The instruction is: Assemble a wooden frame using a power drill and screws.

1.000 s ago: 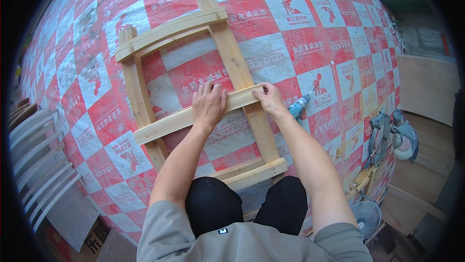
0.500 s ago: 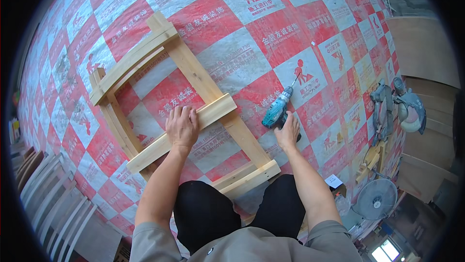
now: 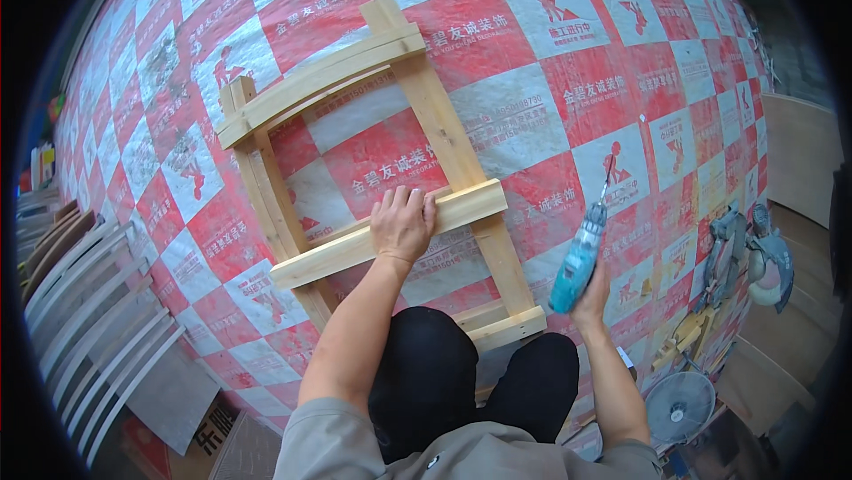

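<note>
Gripping a wooden crosspiece [image 3: 333, 257], the left hand [image 3: 402, 226] is curling its fingers, set close together, over the far edge. That board is running from near left to far right across a wooden frame [image 3: 444, 129], which is lying on red-and-white checkered sheeting [image 3: 532, 165], its length slanting from near right to far left. Right of the frame and apart from it, the right hand [image 3: 593, 299] is clasping a teal cordless drill [image 3: 577, 269], whose bit [image 3: 609, 180] is pointing far and slightly right.

Checked red-and-white floor sheeting [image 3: 515, 112] — a round fan [image 3: 679, 406] lower right, brown panels [image 3: 803, 156] beyond.
</note>
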### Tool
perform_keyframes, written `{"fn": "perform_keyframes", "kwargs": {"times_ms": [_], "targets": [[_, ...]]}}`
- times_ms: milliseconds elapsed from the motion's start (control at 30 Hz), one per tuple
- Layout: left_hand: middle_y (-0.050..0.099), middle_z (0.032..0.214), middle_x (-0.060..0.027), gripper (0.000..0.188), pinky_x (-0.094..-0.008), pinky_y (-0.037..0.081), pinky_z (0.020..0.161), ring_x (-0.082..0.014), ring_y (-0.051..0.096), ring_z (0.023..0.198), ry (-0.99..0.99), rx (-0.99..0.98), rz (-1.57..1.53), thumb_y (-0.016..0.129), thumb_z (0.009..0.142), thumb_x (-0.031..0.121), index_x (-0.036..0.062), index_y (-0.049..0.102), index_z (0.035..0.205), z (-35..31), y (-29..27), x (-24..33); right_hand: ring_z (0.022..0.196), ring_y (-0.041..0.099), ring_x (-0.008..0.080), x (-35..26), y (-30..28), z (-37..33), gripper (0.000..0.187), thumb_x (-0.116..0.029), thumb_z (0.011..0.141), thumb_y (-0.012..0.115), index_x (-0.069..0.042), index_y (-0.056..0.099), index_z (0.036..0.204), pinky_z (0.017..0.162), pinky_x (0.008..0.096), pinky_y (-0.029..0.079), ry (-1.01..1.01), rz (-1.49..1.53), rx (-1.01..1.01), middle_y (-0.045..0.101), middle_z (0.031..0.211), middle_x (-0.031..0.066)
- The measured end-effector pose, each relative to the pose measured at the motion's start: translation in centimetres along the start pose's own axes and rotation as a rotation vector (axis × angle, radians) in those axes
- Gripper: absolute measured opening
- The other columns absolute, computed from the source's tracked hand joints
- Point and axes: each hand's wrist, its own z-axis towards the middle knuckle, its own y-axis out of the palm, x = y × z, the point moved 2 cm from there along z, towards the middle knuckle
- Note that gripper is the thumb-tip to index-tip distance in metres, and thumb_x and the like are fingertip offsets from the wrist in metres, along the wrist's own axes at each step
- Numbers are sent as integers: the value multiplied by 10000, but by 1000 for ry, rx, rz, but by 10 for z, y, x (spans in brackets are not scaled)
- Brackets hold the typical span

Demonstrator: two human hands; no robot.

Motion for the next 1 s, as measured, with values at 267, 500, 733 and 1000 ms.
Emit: {"fn": "perform_keyframes", "kwargs": {"times_ms": [267, 500, 733, 1000], "targets": [[587, 844, -61, 175, -418, 461, 708, -253, 592, 837, -13, 21, -63, 643, 878, 291, 121, 630, 838, 9, 4, 3, 666, 541, 98, -7, -44, -46, 42, -113, 963, 583, -77, 578, 984, 588, 280, 453, 704, 1137, -290, 543, 778, -31], [575, 788, -36, 194, -392, 425, 678, -223, 584, 797, -42, 63, -77, 637, 901, 300, 140, 623, 793, -7, 3, -14, 943, 630, 288, -63, -62, -33, 212, -109, 940, 637, -19, 626, 1132, 849, 396, 497, -33, 64, -507, 663, 1024, 130], [587, 788, -36, 201, -390, 431, 686, -223, 591, 790, -59, 72, -96, 633, 896, 296, 138, 617, 771, -4, 3, -13, 666, 582, 263, -108, -72, -10, 62, -57, 851, 667, -27, 613, 843, 627, 390, 464, -134, -64, -492, 610, 760, 109], [587, 789, -33, 187, -395, 430, 686, -226, 581, 781, -69, 66, -108, 646, 886, 286, 139, 613, 776, -4, 4, -13, 802, 608, 206, -119, -79, -8, 164, -181, 943, 654, -24, 637, 985, 741, 375, 488, 107, -25, -504, 662, 913, 95]]}}
